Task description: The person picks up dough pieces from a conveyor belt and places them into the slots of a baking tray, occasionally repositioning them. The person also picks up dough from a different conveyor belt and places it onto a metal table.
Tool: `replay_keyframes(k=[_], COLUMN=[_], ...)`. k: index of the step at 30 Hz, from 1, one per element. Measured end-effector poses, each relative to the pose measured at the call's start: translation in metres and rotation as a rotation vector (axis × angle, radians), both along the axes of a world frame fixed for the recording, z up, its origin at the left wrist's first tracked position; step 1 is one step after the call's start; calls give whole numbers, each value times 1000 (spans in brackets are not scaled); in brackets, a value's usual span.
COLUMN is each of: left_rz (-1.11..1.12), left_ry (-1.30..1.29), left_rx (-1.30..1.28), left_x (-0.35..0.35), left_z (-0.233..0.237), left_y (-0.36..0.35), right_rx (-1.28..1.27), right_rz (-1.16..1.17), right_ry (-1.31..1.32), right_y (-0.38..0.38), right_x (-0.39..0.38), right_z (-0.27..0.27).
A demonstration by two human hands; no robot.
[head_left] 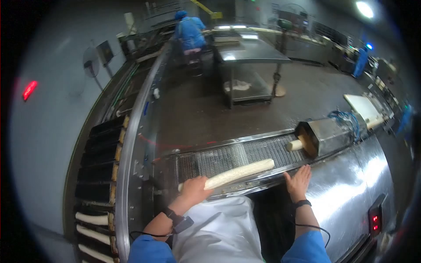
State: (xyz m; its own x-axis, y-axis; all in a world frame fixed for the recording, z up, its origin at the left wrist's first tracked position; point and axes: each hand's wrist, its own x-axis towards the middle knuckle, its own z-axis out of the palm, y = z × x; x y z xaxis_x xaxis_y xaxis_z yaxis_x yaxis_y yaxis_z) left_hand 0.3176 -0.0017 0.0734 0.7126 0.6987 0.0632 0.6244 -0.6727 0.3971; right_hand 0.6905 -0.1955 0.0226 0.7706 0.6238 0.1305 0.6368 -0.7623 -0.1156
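Note:
A long pale dough roll (240, 172) lies slantwise on the mesh conveyor (219, 158). My left hand (195, 189) is wrapped over the roll near its left end, which sticks out a little past the fingers. My right hand (299, 180) is at the conveyor's near edge, to the right of the roll and not touching it, palm down with the fingers stretched and nothing held. A second dough piece (295, 145) protrudes from the opening of the metal housing (331, 136) at the conveyor's right end.
Dark trays (94, 173) line the left side behind a metal rail (131, 153); the nearest hold dough rolls (93, 234). A steel table (250, 51) stands beyond the conveyor. One person in blue (189, 33) is at the back left, another (361, 61) far right.

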Motion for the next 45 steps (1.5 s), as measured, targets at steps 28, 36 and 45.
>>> replay_keyframes(k=[28,36,45], left_rz=[1372,1392,1748], left_ry=[-1094,-1203,-1227], left_rx=[179,-112,-156], left_x=[-394,-448,-444], left_z=[16,-5,-10], left_y=[-76,-88,-3], right_rx=[-199,-288,-246], right_rz=[-19,-44,-15], right_ry=[-173,-116,-114], right_y=[12,14,12], right_x=[6,-1,-7], right_z=[-33,-12,-3])
